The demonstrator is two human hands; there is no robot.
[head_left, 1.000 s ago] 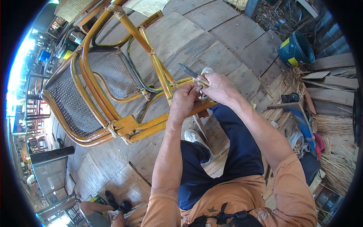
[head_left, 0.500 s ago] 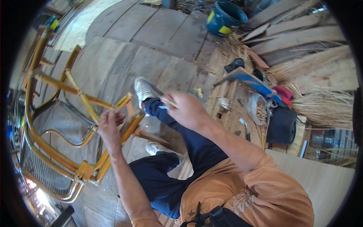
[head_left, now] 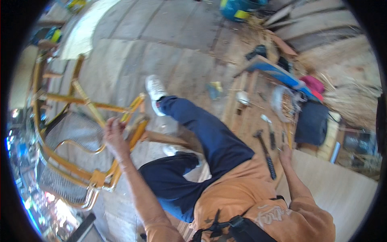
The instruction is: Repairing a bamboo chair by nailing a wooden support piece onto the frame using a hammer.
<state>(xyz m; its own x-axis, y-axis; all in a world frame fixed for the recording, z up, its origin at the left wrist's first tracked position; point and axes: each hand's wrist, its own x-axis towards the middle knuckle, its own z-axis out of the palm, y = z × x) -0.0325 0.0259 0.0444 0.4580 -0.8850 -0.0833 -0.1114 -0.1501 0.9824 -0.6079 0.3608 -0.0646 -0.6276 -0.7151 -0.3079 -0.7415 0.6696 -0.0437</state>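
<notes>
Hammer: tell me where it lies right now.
In the head view the hammer lies on the wooden floor at the person's right, just left of the right hand, with small tools beside its head.

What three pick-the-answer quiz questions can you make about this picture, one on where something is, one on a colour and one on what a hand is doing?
1. Where is the right hand?
A. On the chair frame
B. Down beside the dark hammer and other tools on the wooden boards
C. On the white shoe

2. What colour is the rattan chair frame?
A. Yellow-orange
B. Green
C. Black

3. What is the left hand doing?
A. Resting on the knee
B. Lifting the bucket
C. Touching the chair frame

Answers: 1 B, the right hand reaches down to the boards by the hammer. 2 A, the bent poles are yellow-orange. 3 C, the left hand lies against a yellow pole, though the blur hides whether it grips it.
</notes>
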